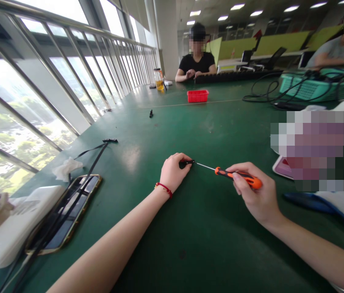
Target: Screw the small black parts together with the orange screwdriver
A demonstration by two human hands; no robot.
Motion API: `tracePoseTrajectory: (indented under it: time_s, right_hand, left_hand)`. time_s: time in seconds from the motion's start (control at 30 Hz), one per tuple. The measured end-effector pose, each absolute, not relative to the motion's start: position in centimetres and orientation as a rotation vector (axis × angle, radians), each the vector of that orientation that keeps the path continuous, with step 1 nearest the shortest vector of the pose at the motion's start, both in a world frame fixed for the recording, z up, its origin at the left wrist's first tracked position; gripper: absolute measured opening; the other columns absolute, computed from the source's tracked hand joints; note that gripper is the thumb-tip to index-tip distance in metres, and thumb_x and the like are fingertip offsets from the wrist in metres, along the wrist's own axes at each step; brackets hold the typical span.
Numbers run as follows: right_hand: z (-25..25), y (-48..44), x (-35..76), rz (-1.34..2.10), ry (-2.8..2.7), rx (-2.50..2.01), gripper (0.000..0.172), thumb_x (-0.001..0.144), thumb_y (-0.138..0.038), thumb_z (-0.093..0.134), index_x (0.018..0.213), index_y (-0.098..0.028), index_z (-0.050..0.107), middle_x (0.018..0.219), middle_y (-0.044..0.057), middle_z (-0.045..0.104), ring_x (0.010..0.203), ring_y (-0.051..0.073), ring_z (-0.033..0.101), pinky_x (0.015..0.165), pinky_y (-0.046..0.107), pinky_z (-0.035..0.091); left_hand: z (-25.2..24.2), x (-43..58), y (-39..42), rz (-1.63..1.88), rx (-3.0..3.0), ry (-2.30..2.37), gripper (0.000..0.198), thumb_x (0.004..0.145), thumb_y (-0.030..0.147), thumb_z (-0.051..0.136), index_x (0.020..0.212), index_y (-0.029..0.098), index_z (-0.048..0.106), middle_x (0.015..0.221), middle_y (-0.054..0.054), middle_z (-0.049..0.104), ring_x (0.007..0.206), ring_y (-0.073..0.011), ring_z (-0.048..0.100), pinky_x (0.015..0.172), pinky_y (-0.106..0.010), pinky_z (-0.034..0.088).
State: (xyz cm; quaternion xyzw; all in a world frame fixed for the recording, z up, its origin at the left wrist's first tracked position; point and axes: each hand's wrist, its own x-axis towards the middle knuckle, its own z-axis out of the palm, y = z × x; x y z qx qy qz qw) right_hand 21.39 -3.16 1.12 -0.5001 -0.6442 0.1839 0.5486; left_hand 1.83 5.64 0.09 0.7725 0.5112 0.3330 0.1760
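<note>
left hand (pixel 173 173) pinching a small black part (pixel 186 163), right hand (pixel 255 197) wrapped round an orange screwdriver (pixel 237 176), red bin (pixel 197 96) well beyond, contents hidden, open green table (pixel 172 130) between

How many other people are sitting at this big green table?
2. One person in a black shirt sits at the far end of the table; another in grey sits far right. Others may be out of view.

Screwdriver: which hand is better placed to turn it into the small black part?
Right, probably. The right hand grips the screwdriver by its orange handle, with the shaft aimed at the black part. The left hand pinches that part, so it is occupied.
</note>
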Motion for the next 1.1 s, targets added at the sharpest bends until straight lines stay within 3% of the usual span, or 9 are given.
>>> tracePoseTrajectory:
  time_s: [1.1]
  right_hand:
    - [1.14,-2.99,21.51,0.568,-1.544,-1.183,0.019,0.088,-0.033,0.048,0.084,-0.019,0.06,0.057,-0.004,0.051,0.046,0.008,0.044,0.044,0.023,0.034]
  left_hand:
    - [-0.14,1.9,5.63,0.962,2.171,1.379,0.009,0.073,0.015,0.062,0.079,0.018,0.068,0.082,-0.001,0.066,0.076,-0.013,0.06,0.072,-0.025,0.049]
